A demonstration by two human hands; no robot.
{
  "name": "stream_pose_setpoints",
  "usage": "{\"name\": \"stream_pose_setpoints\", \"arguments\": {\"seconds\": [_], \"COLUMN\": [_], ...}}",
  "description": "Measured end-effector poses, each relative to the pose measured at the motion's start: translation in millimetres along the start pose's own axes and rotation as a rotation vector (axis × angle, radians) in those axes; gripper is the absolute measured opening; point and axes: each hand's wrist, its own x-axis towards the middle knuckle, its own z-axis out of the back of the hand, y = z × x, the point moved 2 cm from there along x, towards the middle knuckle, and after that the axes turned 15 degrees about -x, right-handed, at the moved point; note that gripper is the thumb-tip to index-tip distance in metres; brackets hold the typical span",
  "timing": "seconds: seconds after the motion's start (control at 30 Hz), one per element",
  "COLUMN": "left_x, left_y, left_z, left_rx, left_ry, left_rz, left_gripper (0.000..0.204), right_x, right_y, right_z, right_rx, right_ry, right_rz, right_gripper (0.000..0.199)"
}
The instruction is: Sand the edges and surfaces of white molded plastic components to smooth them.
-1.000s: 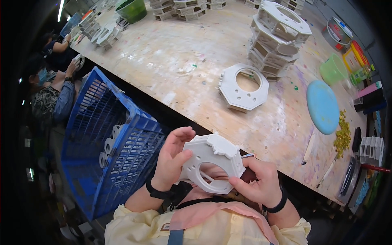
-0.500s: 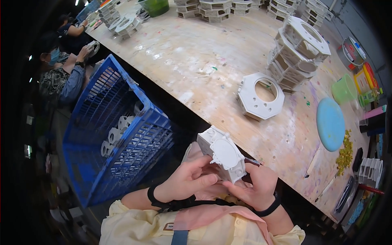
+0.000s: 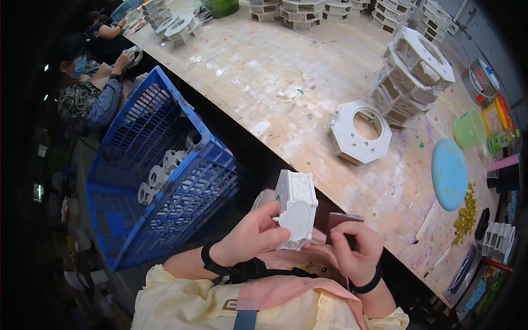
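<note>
Left hand [image 3: 245,237]: fingers clamping white octagonal frame [image 3: 301,190], tilted edge-on | frame: hovering before the torso, near the desk [image 3: 264,115] | right hand [image 3: 358,250]: fingers gripping thin brown sheet [image 3: 342,218], apart from frame

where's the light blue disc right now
In the head view, the light blue disc lies toward the right of the wooden table, with the pale green cup just beyond it and yellow-green bits at its lower right.

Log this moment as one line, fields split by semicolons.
Left hand: holding white molded piece; right hand: holding dark flat piece, apart from it; table: white octagonal frame beside frame stack; person's left: blue crate
</note>
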Motion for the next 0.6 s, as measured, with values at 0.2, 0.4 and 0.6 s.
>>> {"name": "stream_pose_setpoints", "arguments": {"seconds": [0.2,0.4,0.6], "left_x": [-1,-3,-5], "left_y": [4,9,12], "left_z": [-10,-4,5], "left_rx": [0.247,0.32,0.375], "left_ry": [0.043,0.083,0.054], "left_rz": [-0.117,-0.019,-0.125], "left_gripper": [0.049,0.05,0.044], "right_x": [-10,3,-1], "right_y": [10,14,5], "right_z": [6,9,21], "right_rx": [0.26,-0.17,0.124], "right_ry": [-0.027,-0.066,-0.044], "right_rz": [-0.24,-0.018,-0.343], "right_gripper": [0.044,0.041,0.032]}}
